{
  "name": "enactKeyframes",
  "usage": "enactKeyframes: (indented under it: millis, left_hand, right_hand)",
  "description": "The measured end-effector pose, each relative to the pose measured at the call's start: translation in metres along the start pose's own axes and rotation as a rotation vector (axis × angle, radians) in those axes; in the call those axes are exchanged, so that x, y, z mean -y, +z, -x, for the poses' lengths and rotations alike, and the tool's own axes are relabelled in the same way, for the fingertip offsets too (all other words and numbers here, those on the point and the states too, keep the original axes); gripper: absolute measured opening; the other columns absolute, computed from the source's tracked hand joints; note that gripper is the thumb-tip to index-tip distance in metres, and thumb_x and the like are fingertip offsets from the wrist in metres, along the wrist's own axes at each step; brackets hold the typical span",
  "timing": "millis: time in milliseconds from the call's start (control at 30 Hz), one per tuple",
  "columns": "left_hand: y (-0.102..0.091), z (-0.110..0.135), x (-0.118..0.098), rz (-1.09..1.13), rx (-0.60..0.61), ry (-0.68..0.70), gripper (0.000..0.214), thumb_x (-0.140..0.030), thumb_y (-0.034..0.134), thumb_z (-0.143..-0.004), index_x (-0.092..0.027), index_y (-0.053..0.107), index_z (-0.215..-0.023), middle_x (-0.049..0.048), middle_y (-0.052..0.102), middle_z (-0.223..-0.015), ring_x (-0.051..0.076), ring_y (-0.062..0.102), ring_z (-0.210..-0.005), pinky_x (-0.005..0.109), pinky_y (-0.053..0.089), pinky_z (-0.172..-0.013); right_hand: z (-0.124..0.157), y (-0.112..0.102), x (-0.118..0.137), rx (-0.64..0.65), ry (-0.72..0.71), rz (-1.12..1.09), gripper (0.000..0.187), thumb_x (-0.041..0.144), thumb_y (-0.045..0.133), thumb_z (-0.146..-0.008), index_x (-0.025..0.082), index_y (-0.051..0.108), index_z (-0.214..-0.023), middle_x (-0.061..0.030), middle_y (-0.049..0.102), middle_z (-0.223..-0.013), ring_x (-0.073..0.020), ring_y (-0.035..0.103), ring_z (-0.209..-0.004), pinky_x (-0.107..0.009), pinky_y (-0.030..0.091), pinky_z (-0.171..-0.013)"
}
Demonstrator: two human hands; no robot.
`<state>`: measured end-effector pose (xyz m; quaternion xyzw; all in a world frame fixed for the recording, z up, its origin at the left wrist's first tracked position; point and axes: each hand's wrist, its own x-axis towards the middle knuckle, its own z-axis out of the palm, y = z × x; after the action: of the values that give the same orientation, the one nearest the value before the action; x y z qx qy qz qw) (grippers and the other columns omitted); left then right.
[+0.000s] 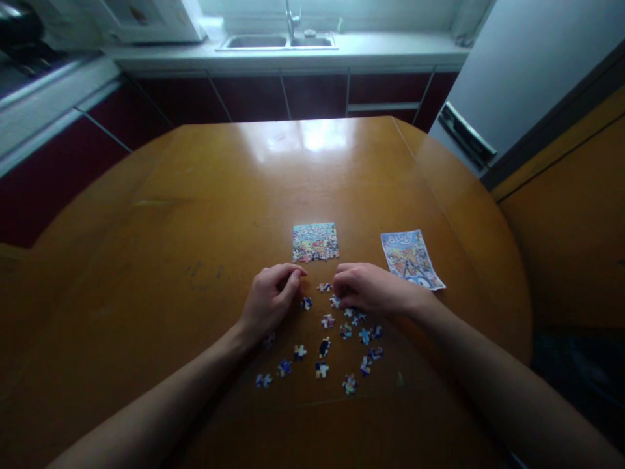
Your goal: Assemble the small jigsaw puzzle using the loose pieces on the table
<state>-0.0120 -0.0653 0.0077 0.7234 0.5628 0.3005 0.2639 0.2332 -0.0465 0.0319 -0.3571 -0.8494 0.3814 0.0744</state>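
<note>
Part-built jigsaw [315, 241] is lying flat just past the hands, near edge all knobbly, with loose pieces [328, 321] scattered on the near side. Left hand [273, 296] is curled by its near left corner, right hand [364, 286] bunched over some pieces; can't tell if either's gripping one. Printed sheet [411, 258] off to the right, wooden table [195, 195] underneath, sink [256, 42] way back.

One head-worn camera looks forward and down from above the near side of the surface [219, 182], facing the sink [256, 42].
</note>
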Motion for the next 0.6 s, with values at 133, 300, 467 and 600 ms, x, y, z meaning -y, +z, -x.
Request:
enactKeyframes:
  millis: [133, 300, 467, 600]
  left_hand:
    - [0.0, 0.0, -0.001, 0.004, 0.008, -0.001, 0.024, -0.033, 0.053, -0.094, -0.02, 0.072, -0.087, 0.0006, 0.071, -0.073, 0.018, 0.064, -0.07, 0.031, 0.046, -0.073]
    - [0.0, -0.001, -0.002, 0.013, 0.002, 0.018, 0.023, -0.032, 0.053, -0.094, -0.02, 0.071, -0.086, 0.0009, 0.072, -0.072, 0.018, 0.065, -0.069, 0.03, 0.047, -0.072]
    - [0.0, -0.001, -0.001, 0.027, 0.0, 0.029, 0.023, -0.032, 0.053, -0.094, -0.02, 0.071, -0.086, 0.0002, 0.071, -0.069, 0.017, 0.065, -0.067, 0.03, 0.048, -0.071]
    - [0.0, 0.0, 0.0, -0.001, -0.01, 0.019, 0.023, -0.032, 0.054, -0.094, -0.02, 0.072, -0.087, 0.0012, 0.072, -0.073, 0.017, 0.065, -0.069, 0.03, 0.048, -0.071]
  right_hand:
    - [0.001, -0.001, 0.0, -0.009, -0.016, -0.037, 0.002, 0.018, 0.065, -0.083, 0.019, 0.067, -0.083, -0.0024, 0.062, -0.092, -0.0131, 0.057, -0.079, -0.025, 0.043, -0.072]
    - [0.002, -0.005, 0.002, -0.106, -0.025, 0.027, 0.013, 0.018, 0.056, -0.089, 0.019, 0.067, -0.082, -0.003, 0.063, -0.091, -0.0125, 0.056, -0.078, -0.026, 0.041, -0.072]
    - [0.005, -0.01, 0.005, -0.16, 0.057, 0.146, 0.014, 0.016, 0.056, -0.089, 0.019, 0.068, -0.083, -0.004, 0.064, -0.092, -0.0129, 0.056, -0.076, -0.026, 0.04, -0.069]
    - [0.013, -0.01, 0.018, -0.135, 0.079, 0.249, 0.013, 0.018, 0.058, -0.089, 0.019, 0.067, -0.079, -0.0041, 0.064, -0.088, -0.0136, 0.054, -0.073, -0.028, 0.036, -0.064]
